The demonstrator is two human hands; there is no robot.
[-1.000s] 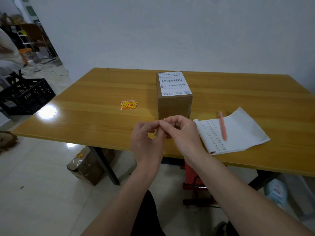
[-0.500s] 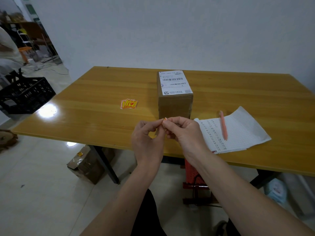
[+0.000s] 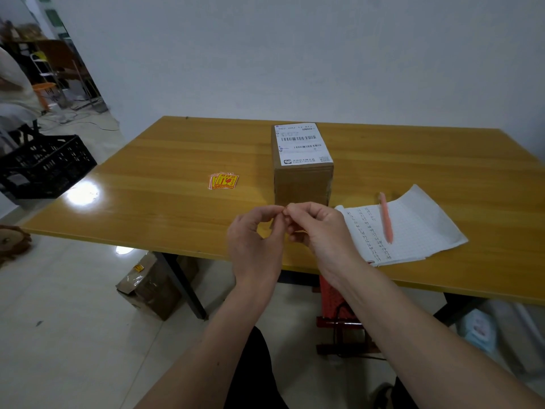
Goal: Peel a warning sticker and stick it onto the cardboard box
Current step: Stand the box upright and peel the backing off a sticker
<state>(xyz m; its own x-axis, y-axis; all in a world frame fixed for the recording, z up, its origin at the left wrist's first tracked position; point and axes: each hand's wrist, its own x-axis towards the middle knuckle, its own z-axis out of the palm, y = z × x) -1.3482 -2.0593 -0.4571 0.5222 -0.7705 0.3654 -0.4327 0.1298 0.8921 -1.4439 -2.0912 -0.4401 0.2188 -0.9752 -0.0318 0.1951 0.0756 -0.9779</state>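
Head view is showing both hands meeting just above the near edge of the tabletop (image 3: 165,160), fingertips pressed together. The left hand (image 3: 255,234) and the right hand (image 3: 320,231) are each pinching with thumb and forefinger closed on something very small at the point where they are touching; only a sliver is showing there, probably a warning sticker being worked off its backing, though it is too small to tell. The cardboard box (image 3: 303,184) is standing upright directly beyond that pinch, its plain brown near face turned toward the hands and its long axis running away from the person, a white shipping label (image 3: 300,144) covering its top. Both hands are sitting about equally near the box, the right perhaps slightly closer. A small stack of spare stickers (image 3: 223,180) is lying left of the box, well apart from the hands. A notebook (image 3: 413,228) with a pink pen (image 3: 385,216) is resting to the right.
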